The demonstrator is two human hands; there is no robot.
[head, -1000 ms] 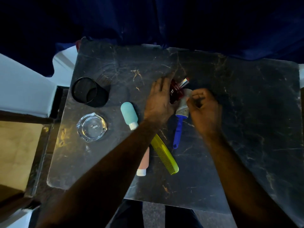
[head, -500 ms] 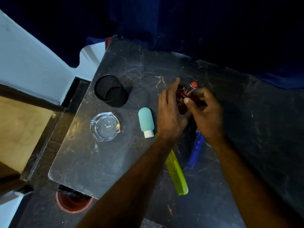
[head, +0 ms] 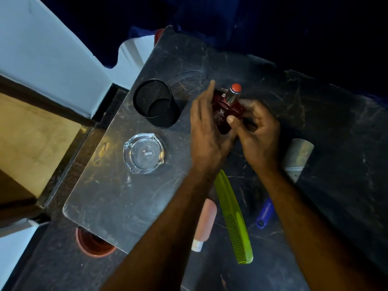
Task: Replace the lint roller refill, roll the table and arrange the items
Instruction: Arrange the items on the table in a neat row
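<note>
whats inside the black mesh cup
The mesh cup looks empty: only its dark inner wall and part of the bottom show. The near wall hides the rest of the bottom.

— Was any wording readable on the dark table (head: 315, 122)?

— Only pale marks showed on the face of the red bottle (head: 224, 114), held between the left hand (head: 206, 131) and the right hand (head: 258, 133); they looked like a small emblem or lettering, too blurred to read.

— And the other items?

— The green comb (head: 235, 219), the pink tube (head: 204, 223) and the glass ashtray (head: 143, 153) carried no legible text.
</note>
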